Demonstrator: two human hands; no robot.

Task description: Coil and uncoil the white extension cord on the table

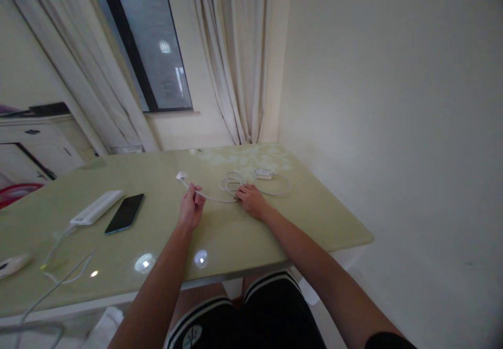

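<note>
A white cable (215, 199) lies on the glossy table, with its middle part looped in a loose coil (230, 177). My left hand (192, 207) is closed round the cable close to its left end, where a small white plug (181, 175) sticks out past the fingers. Over the near right side of the coil, my right hand (250, 199) has its fingers bent onto the cable; the fingertips are partly hidden. Beyond that hand, the cable curves right and back to a small white block (263, 174) resting on the tabletop.
Left of my hands lie a dark phone (124, 214) and a white power strip (97, 208) with its own cord (58, 244). A white rounded object (14, 265) sits at the far left. The table's edge (334, 192) runs along the right, near a plain wall (393, 102).
</note>
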